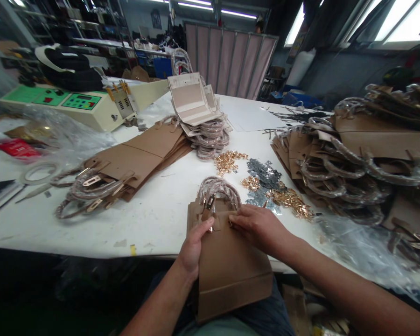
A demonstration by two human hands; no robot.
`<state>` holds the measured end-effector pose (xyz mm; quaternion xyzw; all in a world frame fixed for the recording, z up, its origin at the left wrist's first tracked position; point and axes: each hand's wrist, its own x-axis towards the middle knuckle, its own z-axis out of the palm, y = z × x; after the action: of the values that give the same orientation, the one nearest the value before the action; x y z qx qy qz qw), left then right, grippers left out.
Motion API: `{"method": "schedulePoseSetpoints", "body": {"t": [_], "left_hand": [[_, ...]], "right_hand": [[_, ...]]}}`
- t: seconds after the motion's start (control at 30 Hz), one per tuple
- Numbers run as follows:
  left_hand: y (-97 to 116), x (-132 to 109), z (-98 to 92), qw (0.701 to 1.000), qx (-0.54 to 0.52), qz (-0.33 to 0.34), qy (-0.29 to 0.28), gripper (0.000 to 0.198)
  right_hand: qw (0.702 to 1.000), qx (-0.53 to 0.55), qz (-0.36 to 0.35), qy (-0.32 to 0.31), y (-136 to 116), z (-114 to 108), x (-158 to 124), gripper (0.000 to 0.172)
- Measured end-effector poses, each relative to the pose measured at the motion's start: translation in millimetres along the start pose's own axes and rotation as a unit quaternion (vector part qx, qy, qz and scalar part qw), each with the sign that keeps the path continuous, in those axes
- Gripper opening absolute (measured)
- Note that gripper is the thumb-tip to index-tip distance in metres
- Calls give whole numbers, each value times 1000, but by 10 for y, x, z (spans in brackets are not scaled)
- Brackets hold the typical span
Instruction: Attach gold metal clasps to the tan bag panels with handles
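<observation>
A brown handbag panel (236,261) leans from my lap against the table's front edge. Its plastic-wrapped handle (222,186) points away from me, and a strap with a gold metal plate (210,201) lies near the top. My left hand (192,249) grips the panel's left side, thumb on the front face by the strap. At the upper right of the panel, my right hand (254,226) has its fingers pinched together, with a small gold metal piece (230,223) at the fingertips. Just beyond are heaps of gold fittings (227,162) and grey metal plates (264,173).
Stacked brown panels with wrapped handles lie at left (136,154), and a larger pile (336,158) stands at right. A cream machine with green control panels (84,100) sits at the back left. Tape roll (38,172) and clear plastic (364,247) lie on the white table (91,233).
</observation>
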<state>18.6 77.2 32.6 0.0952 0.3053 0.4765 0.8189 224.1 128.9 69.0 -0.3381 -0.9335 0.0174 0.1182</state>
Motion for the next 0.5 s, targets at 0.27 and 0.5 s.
{"method": "schedulePoseSetpoints", "body": {"t": [0.27, 0.5], "left_hand": [[-9, -1, 5, 999, 3, 28, 16, 40], [-7, -4, 19, 999, 9, 17, 33, 39]], "right_hand": [[1000, -17, 8, 4, -95, -40, 13, 16], [999, -27, 23, 28, -139, 53, -5, 15]]}}
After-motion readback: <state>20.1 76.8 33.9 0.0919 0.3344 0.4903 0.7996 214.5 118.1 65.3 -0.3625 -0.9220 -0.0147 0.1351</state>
